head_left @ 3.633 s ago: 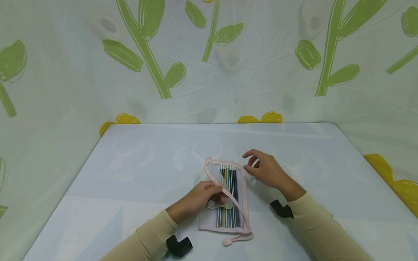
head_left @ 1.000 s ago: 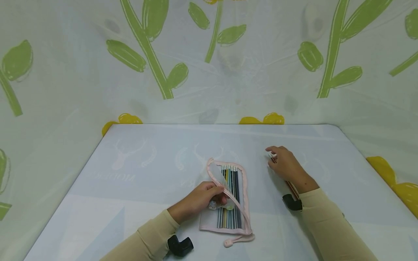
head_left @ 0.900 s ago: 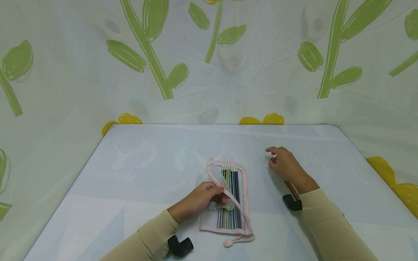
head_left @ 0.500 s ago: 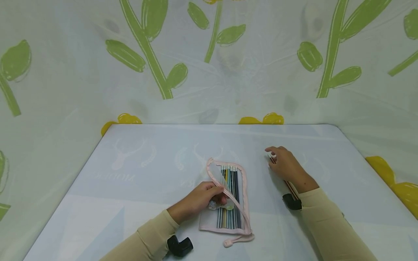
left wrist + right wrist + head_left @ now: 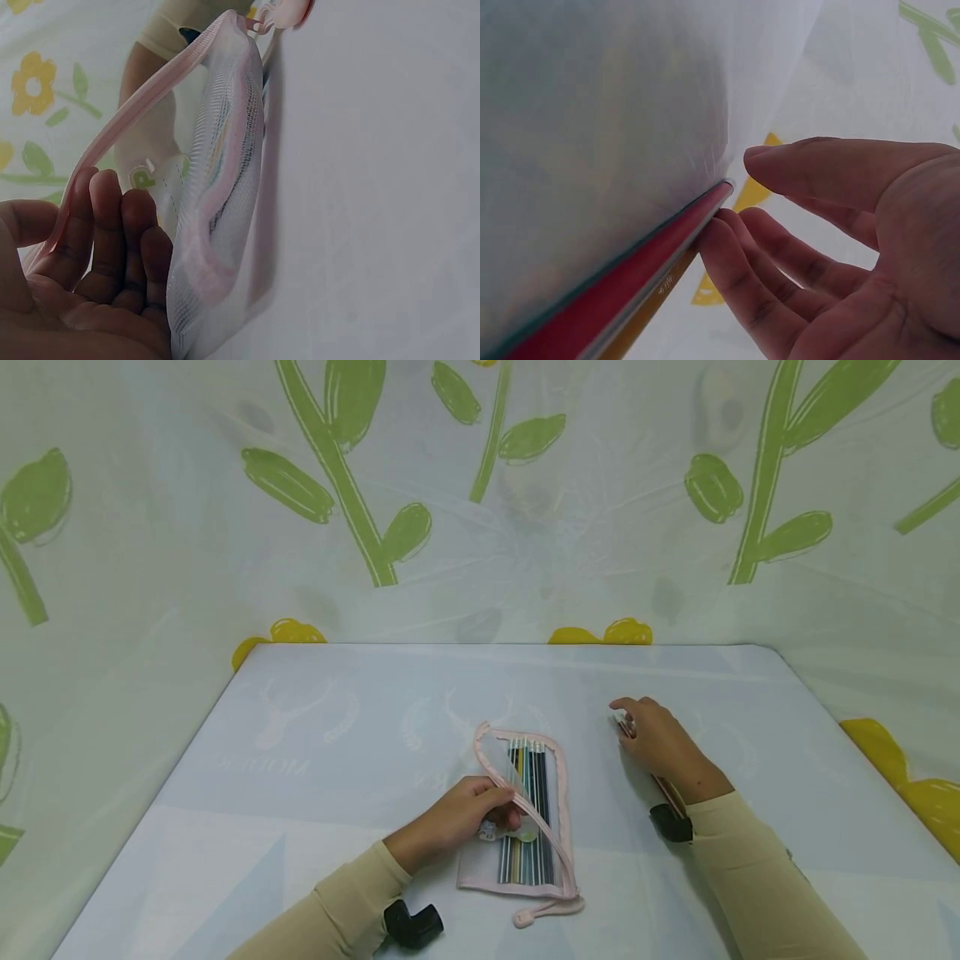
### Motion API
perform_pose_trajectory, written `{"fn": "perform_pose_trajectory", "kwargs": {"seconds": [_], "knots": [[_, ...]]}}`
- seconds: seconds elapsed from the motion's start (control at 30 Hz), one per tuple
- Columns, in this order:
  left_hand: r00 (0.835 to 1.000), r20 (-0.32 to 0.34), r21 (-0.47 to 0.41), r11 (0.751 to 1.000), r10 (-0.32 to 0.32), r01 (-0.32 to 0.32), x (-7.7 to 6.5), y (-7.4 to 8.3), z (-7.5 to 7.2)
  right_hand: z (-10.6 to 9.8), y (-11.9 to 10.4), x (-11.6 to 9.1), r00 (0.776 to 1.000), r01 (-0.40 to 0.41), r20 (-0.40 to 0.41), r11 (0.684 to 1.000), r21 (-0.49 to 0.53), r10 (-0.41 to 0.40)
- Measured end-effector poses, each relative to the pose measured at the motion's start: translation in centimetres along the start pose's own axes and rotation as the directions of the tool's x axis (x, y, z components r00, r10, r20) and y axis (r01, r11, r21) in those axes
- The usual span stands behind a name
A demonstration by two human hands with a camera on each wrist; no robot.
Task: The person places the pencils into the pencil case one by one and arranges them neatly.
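Observation:
A see-through mesh pencil case (image 5: pixel 567 827) with pink edging lies on the table, several dark, blue and yellow pencils (image 5: pixel 537 777) inside. My left hand (image 5: pixel 465 814) pinches its raised pink zipper edge (image 5: pixel 112 131) between thumb and fingers, lifting the flap. To the right of the case, my right hand (image 5: pixel 660 739) is over a few loose pencils (image 5: pixel 667 795) on the table. In the right wrist view red, yellow and teal pencils (image 5: pixel 656 259) lie side by side. Fingertips touch them from one side, while the thumb stands apart.
A pink zipper pull (image 5: pixel 523 918) trails from the case's near corner. Black wrist cameras (image 5: pixel 414 927) sit on both wrists. The pale table (image 5: pixel 300 860) ends at a back edge against a leaf-patterned cloth (image 5: pixel 585 527).
My right hand has moved right, from beside the case to the loose pencils, and stays there over the last second. Those pencils have shifted slightly under it. The left hand keeps its hold.

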State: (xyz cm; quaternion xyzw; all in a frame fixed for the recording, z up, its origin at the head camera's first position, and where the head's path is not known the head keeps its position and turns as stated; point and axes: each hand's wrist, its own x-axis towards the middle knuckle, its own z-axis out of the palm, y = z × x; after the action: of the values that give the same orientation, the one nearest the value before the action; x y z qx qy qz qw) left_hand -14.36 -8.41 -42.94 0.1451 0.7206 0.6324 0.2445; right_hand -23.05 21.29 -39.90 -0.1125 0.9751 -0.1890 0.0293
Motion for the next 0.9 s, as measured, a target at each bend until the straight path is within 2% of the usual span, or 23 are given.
{"fn": "perform_pose_trajectory", "kwargs": {"seconds": [0.3, 0.6, 0.9], "knots": [[1.000, 0.003, 0.010, 1.000, 0.001, -0.001, -0.03, 0.04, -0.02, -0.01, -0.07, 0.02, 1.000, -0.006, 0.023, 1.000, -0.012, 0.006], [1.000, 0.002, 0.011, 1.000, 0.002, -0.002, -0.05, 0.13, 0.01, 0.07, 0.18, 0.09, 0.993, -0.039, 0.111, 0.999, 0.003, 0.039], [1.000, 0.003, -0.001, 1.000, 0.002, -0.002, 0.03, -0.09, -0.03, 0.17, 0.00, 0.13, 0.984, -0.088, 0.159, 0.996, 0.014, 0.084]]}}
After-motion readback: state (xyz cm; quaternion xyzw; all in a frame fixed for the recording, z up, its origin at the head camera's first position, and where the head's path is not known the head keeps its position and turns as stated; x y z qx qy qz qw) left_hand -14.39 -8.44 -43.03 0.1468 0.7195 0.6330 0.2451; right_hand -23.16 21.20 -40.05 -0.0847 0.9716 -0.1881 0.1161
